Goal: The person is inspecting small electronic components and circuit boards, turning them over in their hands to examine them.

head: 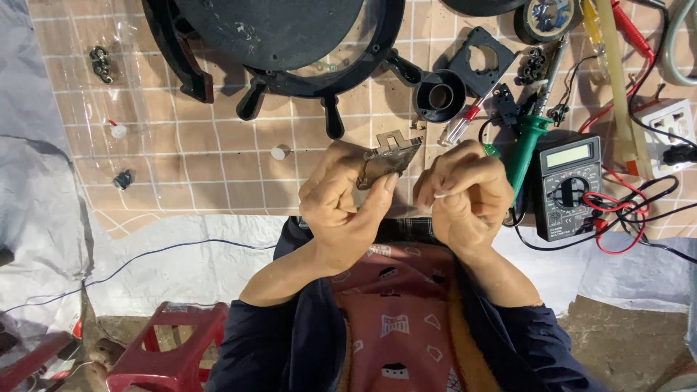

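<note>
Both wrists are raised over the near edge of the tiled mat (181, 145). The left hand (341, 210) pinches a flat, notched metal plate (390, 158), tarnished brown, between thumb and fingers. The right hand (465, 196) is curled tight around something thin and white, too small to tell.

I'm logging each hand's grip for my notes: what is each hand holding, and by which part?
The left hand pinches a small flat metal part by its lower edge. The right hand is closed on something thin and pale; what it is cannot be told.
</note>
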